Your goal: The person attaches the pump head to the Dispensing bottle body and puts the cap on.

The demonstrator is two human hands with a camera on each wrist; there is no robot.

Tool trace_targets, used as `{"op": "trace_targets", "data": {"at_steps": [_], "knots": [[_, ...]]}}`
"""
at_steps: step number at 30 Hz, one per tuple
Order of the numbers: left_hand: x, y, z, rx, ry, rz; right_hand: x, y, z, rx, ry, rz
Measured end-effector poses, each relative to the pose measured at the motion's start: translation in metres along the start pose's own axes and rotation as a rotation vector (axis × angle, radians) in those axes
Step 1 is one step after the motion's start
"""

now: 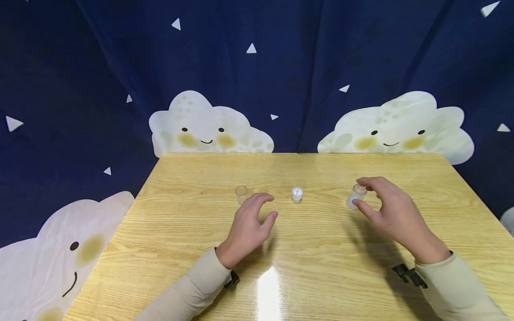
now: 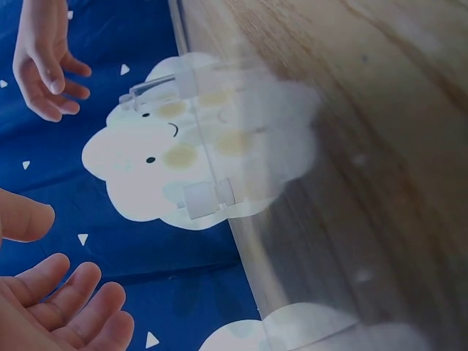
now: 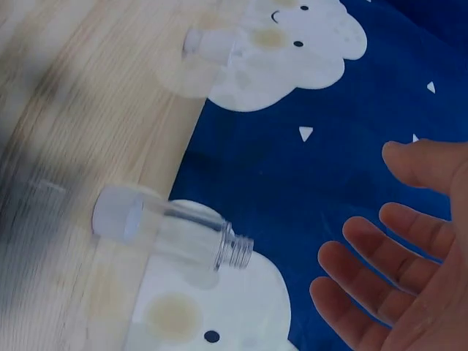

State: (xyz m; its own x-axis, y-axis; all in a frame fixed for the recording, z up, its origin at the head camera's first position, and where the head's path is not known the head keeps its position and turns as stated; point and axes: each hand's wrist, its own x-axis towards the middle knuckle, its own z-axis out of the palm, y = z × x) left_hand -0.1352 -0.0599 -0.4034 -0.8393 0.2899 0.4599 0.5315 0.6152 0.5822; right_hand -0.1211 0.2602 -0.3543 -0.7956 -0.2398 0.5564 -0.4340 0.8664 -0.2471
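A small clear bottle [image 1: 359, 190] with a white lower end stands on the table near my right hand [image 1: 395, 214]. Its threaded neck points up, uncapped, in the right wrist view, where a gap separates the bottle [image 3: 186, 234] from the spread fingers [image 3: 365, 285]. In the head view, thumb and forefinger overlap its outline. My left hand [image 1: 250, 227] hovers over the table, thumb apart from loosely bent fingers, holding nothing. Just beyond it is a clear round-rimmed piece [image 1: 241, 191], partly hidden by the hand. A small white cap-like piece [image 1: 297, 195] stands between the hands.
The wooden table [image 1: 313, 249] ends at a far edge against a dark blue curtain [image 1: 281, 71] printed with smiling clouds and white triangles. A bright reflection lies on the near tabletop.
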Motion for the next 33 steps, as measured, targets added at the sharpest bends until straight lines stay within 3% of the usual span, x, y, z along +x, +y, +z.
{"op": "trace_targets", "data": {"at_steps": [13, 22, 33], "knots": [[-0.001, 0.001, -0.001, 0.010, -0.002, 0.003, 0.002, 0.028, -0.001, 0.060, -0.074, 0.171], [0.000, 0.001, -0.001, 0.003, -0.013, -0.001, 0.005, 0.048, 0.009, 0.108, -0.208, 0.289], [0.000, 0.001, 0.000, 0.007, -0.004, 0.007, 0.010, 0.063, 0.020, 0.161, -0.359, 0.349]]}}
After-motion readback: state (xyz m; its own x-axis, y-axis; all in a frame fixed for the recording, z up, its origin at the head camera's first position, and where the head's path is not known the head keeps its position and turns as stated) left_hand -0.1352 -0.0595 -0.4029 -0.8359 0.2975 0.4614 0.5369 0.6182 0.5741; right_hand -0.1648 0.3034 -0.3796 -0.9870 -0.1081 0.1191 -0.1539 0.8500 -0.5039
